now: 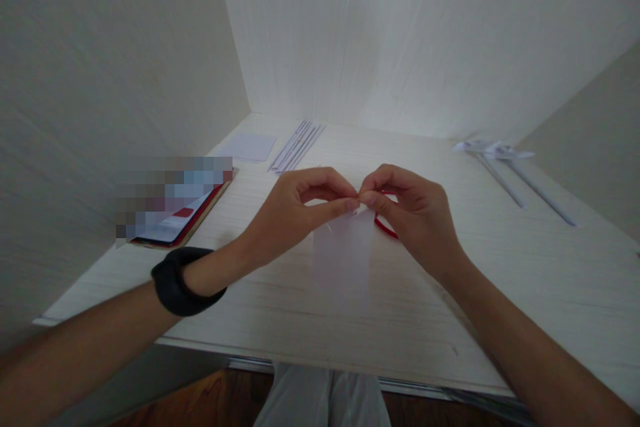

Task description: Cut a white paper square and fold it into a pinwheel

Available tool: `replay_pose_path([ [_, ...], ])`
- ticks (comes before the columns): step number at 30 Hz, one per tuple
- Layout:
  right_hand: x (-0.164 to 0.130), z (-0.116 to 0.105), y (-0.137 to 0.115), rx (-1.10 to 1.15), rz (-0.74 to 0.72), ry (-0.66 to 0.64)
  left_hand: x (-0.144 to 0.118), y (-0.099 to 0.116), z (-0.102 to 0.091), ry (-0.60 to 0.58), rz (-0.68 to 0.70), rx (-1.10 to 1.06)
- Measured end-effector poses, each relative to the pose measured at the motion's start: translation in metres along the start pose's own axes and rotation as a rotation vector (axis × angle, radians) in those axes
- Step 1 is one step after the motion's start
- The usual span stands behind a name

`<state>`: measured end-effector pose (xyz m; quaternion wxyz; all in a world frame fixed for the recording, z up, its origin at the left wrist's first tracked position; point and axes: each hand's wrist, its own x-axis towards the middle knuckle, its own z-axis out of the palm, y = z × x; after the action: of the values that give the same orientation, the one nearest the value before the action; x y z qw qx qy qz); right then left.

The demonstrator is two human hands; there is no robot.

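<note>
Both hands meet above the middle of the pale wooden desk [500,267]. My left hand [300,207] and my right hand [410,210] pinch the top edge of a white paper strip [344,257], fingertips touching each other. The strip hangs down from the pinch toward me. A red object [386,227], thin and curved, shows under my right hand; what it is I cannot tell, nor whether the hand holds it. A black band [180,283] sits on my left wrist.
A phone in a red case [175,220] lies at the left. A white paper square [249,146] and several thin paper strips [296,146] lie at the back. Two folded paper pinwheels on long sticks [500,160] rest at the back right. Walls enclose the desk on the left and at the back.
</note>
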<state>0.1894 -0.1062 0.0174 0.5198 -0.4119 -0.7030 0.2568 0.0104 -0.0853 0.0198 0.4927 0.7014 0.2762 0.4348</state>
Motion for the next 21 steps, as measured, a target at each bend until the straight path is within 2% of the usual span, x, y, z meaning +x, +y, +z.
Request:
replay_pose_path([
  [5,-0.0012,0.0002,-0.0021,0.134,0.01,-0.016,-0.0007,-0.0003,-0.0001,0.028,-0.044,-0.07],
  [13,-0.0007,-0.0005,-0.0019,0.135,-0.039,-0.039,-0.0009,-0.0004,0.0008,0.022,-0.042,-0.12],
  [17,-0.0006,0.0005,0.0,0.088,-0.041,-0.042,-0.0025,0.0004,0.0009,0.034,0.034,0.023],
  [21,-0.0007,0.001,0.0018,-0.011,-0.021,-0.037,-0.0039,0.0008,0.0007,0.124,0.177,0.267],
])
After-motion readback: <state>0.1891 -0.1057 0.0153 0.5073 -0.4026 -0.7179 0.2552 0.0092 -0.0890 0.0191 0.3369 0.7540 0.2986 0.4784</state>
